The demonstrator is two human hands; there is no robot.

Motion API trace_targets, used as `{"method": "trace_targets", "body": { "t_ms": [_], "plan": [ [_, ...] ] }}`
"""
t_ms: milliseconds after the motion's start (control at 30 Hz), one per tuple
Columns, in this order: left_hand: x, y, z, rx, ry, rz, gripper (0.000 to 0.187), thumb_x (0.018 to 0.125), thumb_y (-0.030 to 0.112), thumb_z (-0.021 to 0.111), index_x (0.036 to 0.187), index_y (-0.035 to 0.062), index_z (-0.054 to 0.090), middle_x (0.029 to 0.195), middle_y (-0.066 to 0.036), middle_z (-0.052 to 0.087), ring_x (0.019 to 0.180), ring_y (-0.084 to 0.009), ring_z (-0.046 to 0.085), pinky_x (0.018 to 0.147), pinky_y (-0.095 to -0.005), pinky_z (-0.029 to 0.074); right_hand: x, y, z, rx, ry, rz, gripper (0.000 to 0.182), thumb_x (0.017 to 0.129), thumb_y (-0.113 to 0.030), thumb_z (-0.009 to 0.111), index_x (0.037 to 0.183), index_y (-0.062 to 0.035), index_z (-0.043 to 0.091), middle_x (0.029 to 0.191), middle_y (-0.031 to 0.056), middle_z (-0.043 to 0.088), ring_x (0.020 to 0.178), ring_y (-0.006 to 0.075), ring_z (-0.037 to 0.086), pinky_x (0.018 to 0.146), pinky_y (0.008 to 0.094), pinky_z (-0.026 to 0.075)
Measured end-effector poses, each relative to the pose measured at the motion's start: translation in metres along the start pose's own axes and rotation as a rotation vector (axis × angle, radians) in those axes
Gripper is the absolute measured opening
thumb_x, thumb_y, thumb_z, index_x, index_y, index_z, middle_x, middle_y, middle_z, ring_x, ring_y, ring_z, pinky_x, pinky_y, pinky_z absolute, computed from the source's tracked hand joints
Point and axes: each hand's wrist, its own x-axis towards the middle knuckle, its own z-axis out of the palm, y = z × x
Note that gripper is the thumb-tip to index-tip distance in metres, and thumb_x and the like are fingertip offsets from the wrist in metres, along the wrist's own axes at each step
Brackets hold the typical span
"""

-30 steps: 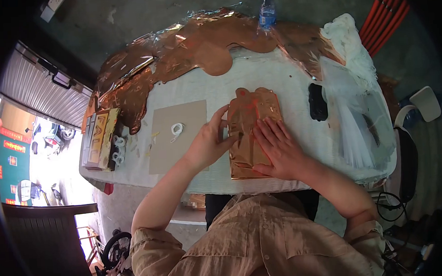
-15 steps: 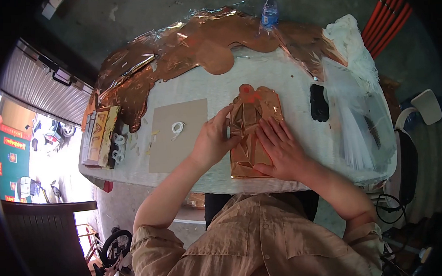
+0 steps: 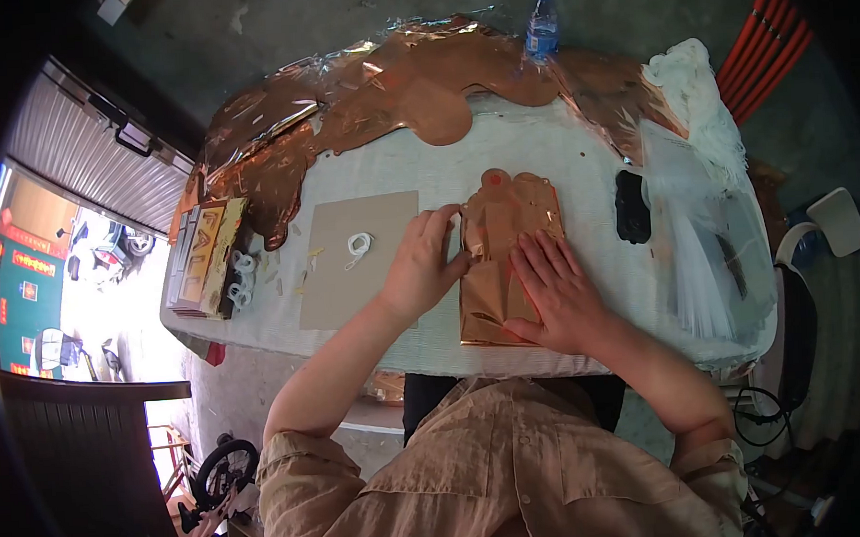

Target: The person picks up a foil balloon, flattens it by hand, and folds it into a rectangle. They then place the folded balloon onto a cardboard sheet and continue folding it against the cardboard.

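A folded copper-coloured foil balloon [image 3: 494, 299] lies on the table in front of me, its rounded ends pointing away. My right hand [image 3: 561, 296] rests flat on its right side with the fingers stretched out. At the balloon's left edge is my left hand [image 3: 420, 264], curved, its thumb and fingertips apart and touching the foil's side. Left of that hand lies a grey-beige board [image 3: 340, 296], partly covered by the hand and forearm. A small coil of white ribbon [image 3: 359, 244] sits on the board.
Flat copper foil balloons [image 3: 384, 98] spread along the table's far edge, near a water bottle [image 3: 541, 28]. Boxes [image 3: 204, 259] and white ribbon rolls [image 3: 242, 277] stand at left. On the right are a black phone-like object [image 3: 632, 207], clear plastic bags [image 3: 694, 267] and white stringy material [image 3: 691, 84].
The foil looks flatter and smoother. My right hand has stayed flat on it, while my left fingers have shifted slightly along its left edge. The whole view has moved a little.
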Motion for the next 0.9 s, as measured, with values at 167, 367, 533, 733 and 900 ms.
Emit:
{"method": "trace_targets", "body": {
  "t_ms": [167, 367, 533, 733, 900],
  "plan": [
    [-0.004, -0.006, -0.009, 0.045, 0.005, 0.116, 0.032, 0.079, 0.002, 0.068, 0.110, 0.0023, 0.060, 0.107, -0.015, 0.060, 0.101, -0.0314, 0.058, 0.085, -0.0388, 0.050, 0.001, -0.001, -0.002, -0.006, 0.002, 0.003, 0.087, 0.086, -0.059, 0.053, 0.143, 0.0041, 0.034, 0.152, 0.0234, 0.028, 0.143, 0.0387, 0.021, 0.118, 0.0490, 0.013],
    [-0.016, 0.008, -0.016, 0.071, -0.191, 0.435, 0.027, 0.078, 0.009, 0.070, 0.105, 0.0036, 0.067, 0.115, -0.012, 0.063, 0.109, -0.0293, 0.058, 0.091, -0.0399, 0.047, 0.000, 0.000, -0.001, -0.002, 0.021, -0.006, 0.088, 0.085, -0.059, 0.053, 0.143, 0.0041, 0.033, 0.151, 0.0240, 0.028, 0.143, 0.0394, 0.022, 0.117, 0.0494, 0.014],
    [-0.018, 0.005, -0.018, 0.138, -0.261, 0.440, 0.037, 0.079, 0.016, 0.071, 0.114, 0.0066, 0.067, 0.119, -0.009, 0.063, 0.110, -0.0284, 0.058, 0.095, -0.0392, 0.046, 0.000, 0.001, 0.003, -0.018, 0.067, -0.024, 0.088, 0.086, -0.061, 0.050, 0.142, 0.0059, 0.034, 0.149, 0.0253, 0.032, 0.141, 0.0402, 0.025, 0.117, 0.0500, 0.015],
    [-0.018, 0.005, -0.017, 0.178, -0.274, 0.455, 0.031, 0.082, 0.020, 0.068, 0.110, 0.0077, 0.067, 0.120, -0.005, 0.062, 0.113, -0.0218, 0.056, 0.096, -0.0372, 0.044, 0.001, 0.015, 0.003, 0.172, 0.022, 0.004, 0.078, 0.089, -0.047, 0.056, 0.141, 0.0065, 0.034, 0.149, 0.0246, 0.031, 0.140, 0.0385, 0.026, 0.116, 0.0482, 0.018],
    [-0.020, 0.003, -0.017, 0.188, -0.271, 0.453, 0.032, 0.082, 0.022, 0.069, 0.111, 0.0091, 0.067, 0.121, -0.003, 0.062, 0.115, -0.0210, 0.055, 0.097, -0.0372, 0.044, 0.007, 0.055, -0.030, 1.023, -0.053, 0.370, 0.041, 0.090, -0.021, 0.064, 0.120, 0.0056, 0.058, 0.116, 0.0183, 0.062, 0.113, 0.0254, 0.058, 0.099, 0.0413, 0.044]
  ]
}}
